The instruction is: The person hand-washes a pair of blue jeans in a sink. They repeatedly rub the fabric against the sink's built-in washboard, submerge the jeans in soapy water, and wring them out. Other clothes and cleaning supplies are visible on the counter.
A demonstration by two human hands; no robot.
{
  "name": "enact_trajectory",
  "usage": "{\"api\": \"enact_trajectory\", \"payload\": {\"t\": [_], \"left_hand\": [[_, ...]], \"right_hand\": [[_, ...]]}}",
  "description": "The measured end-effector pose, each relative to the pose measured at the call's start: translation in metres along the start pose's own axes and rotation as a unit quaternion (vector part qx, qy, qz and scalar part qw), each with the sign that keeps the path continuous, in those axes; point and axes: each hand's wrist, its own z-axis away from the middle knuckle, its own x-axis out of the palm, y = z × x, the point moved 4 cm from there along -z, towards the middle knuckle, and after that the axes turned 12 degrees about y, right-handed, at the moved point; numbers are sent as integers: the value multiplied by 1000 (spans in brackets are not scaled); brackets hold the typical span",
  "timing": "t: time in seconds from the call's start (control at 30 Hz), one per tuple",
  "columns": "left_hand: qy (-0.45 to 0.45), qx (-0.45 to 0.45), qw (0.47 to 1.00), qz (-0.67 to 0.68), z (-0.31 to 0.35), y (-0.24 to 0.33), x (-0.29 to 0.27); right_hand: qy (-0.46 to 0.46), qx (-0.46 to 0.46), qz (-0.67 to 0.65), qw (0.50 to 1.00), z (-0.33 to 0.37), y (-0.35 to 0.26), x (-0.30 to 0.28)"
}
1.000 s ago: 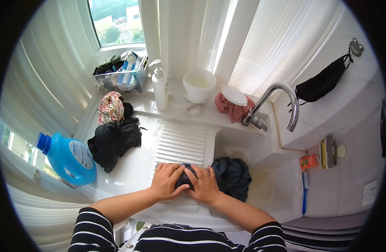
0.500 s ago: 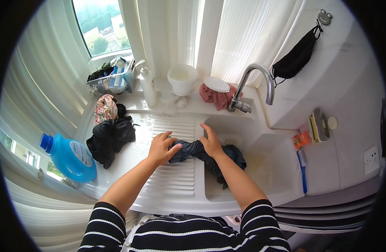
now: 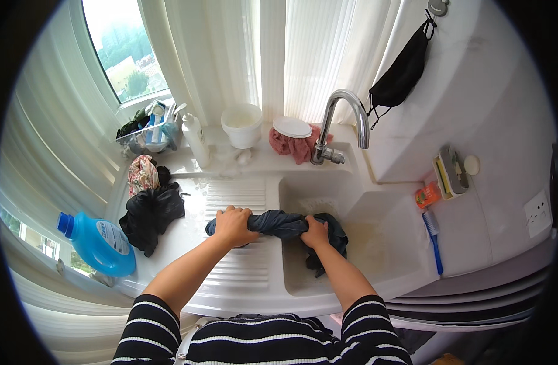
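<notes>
A dark blue-grey wet garment (image 3: 278, 222) lies twisted like a rope, from the ribbed washboard (image 3: 236, 267) across the edge into the sink basin (image 3: 376, 243). My left hand (image 3: 233, 225) grips its left part over the washboard, fingers wrapped round it. Over the near-left side of the basin, my right hand (image 3: 315, 232) is closed round the cloth farther along. The garment's loose, darker end hangs down into the basin, where some cloudy water shows. What kind of garment it is, I cannot make out.
Left of the washboard lie black clothes (image 3: 150, 216) and a floral cloth (image 3: 143, 175), beside a blue detergent jug (image 3: 99, 246). Behind stand a pump bottle (image 3: 195, 140), a white tub (image 3: 242, 126) and a pink cloth (image 3: 294, 148). A faucet (image 3: 346, 100) arches over the basin; a blue brush (image 3: 433, 242) lies right.
Both hands, loosely spread at the garment before, have closed round it. The cloth is now stretched straighter between them. The whole view has shifted slightly.
</notes>
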Motion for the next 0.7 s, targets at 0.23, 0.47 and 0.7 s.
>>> {"api": "enact_trajectory", "payload": {"t": [0.23, 0.47, 0.7], "left_hand": [[18, 25, 954, 298, 20, 92, 6], [-104, 86, 871, 473, 17, 141, 26], [239, 138, 902, 332, -33, 103, 17]], "right_hand": [[209, -7, -320, 924, -52, 11, -153], [14, -16, -474, 880, -14, -46, -237], [-5, -293, -263, 919, 18, -98, -228]]}}
